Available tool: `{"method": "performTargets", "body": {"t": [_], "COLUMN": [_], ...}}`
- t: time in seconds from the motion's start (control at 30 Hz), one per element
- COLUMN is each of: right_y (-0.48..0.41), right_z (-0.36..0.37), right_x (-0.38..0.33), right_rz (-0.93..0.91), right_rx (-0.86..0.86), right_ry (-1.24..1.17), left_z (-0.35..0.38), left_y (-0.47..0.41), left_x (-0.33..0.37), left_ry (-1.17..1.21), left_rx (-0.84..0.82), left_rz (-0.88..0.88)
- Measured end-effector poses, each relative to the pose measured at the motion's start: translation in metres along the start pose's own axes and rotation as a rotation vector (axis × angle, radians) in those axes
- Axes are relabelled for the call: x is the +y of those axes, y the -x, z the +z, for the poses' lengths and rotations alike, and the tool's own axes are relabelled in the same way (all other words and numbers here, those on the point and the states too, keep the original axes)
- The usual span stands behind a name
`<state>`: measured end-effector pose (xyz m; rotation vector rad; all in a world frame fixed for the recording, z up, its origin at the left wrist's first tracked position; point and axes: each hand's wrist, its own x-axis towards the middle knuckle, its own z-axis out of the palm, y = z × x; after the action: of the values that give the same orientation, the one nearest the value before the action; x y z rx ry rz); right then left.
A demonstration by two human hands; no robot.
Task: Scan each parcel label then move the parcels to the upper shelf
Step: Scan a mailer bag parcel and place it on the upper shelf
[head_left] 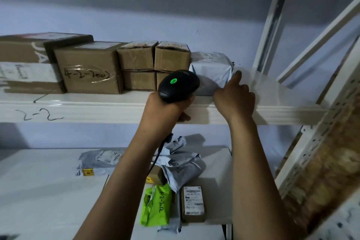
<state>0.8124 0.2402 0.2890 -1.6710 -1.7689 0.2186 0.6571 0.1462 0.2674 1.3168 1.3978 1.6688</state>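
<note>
My left hand (167, 109) grips a black barcode scanner (178, 85) with a green light lit, held at the front edge of the upper shelf (97, 107). A grey plastic-wrapped parcel (212, 70) sits on that shelf at the right end of a row of cardboard boxes (89, 68). My right hand (234, 99) rests against the parcel's right side, its index finger stretched along the parcel's corner. On the lower shelf (39, 191) lie a bright green bag (155, 204), crumpled grey mailers (181, 163), a flat grey mailer (101, 160) and a small labelled box (192, 203).
White metal uprights (272, 19) and a perforated post (319, 132) stand to the right, beside chipboard panelling (331, 181). The upper shelf to the right of the grey parcel is bare. "2-2" is written on the shelf's front edge (39, 116).
</note>
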Motion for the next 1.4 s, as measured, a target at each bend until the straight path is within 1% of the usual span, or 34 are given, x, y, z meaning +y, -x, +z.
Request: {"method": "performTargets", "body": {"t": [0.1,0.23,0.37,0.47,0.57,0.7,0.83,0.9,1.0,1.1,1.17,1.23,1.3,1.33,1.37,1.4], "right_y": [0.005,0.012,0.024,0.026,0.029,0.040,0.058,0.066,0.080,0.093,0.101,0.114,0.120,0.124,0.121,0.122], "right_z": [0.003,0.009,0.017,0.020,0.022,0.035,0.053,0.058,0.065,0.077,0.085,0.093,0.107,0.113,0.127,0.140], "right_x": [-0.001,0.000,0.002,0.004,0.005,0.006,0.011,0.014,0.018,0.023,0.028,0.033,0.043,0.047,0.056,0.062], "right_rz": [-0.006,-0.037,-0.084,-0.103,-0.089,-0.095,-0.104,-0.096,-0.105,-0.155,-0.176,-0.156,-0.084,-0.015,0.091,0.220], "right_rx": [0.087,0.128,0.203,0.214,0.245,0.326,0.419,0.411,0.406,0.440,0.446,0.388,0.212,0.075,-0.094,-0.301], "right_ry": [-0.007,0.021,0.066,0.048,-0.018,-0.093,-0.039,-0.003,-0.026,-0.087,-0.163,-0.232,-0.350,-0.413,-0.461,-0.477], "left_z": [0.002,0.003,0.004,0.001,-0.002,-0.001,-0.002,-0.003,-0.005,-0.008,-0.011,-0.015,-0.022,-0.025,-0.028,-0.030], "left_y": [0.003,0.006,0.006,0.007,0.010,0.014,0.019,0.020,0.022,0.032,0.045,0.059,0.070,0.072,0.073,0.074], "left_x": [0.000,-0.004,-0.009,-0.007,-0.003,-0.001,-0.007,-0.013,-0.027,-0.051,-0.077,-0.109,-0.138,-0.152,-0.165,-0.177], "left_ry": [0.019,0.039,0.037,0.026,-0.044,-0.082,-0.065,-0.080,-0.082,-0.104,0.012,0.176,0.259,0.255,0.229,0.197], "left_rx": [0.020,0.033,0.039,-0.003,-0.045,-0.046,-0.064,-0.084,-0.087,-0.051,0.020,0.129,0.239,0.261,0.258,0.242], "left_rz": [-0.025,-0.040,-0.042,-0.062,-0.073,-0.053,0.004,0.037,0.071,0.143,0.140,0.064,-0.057,-0.126,-0.194,-0.260]}}
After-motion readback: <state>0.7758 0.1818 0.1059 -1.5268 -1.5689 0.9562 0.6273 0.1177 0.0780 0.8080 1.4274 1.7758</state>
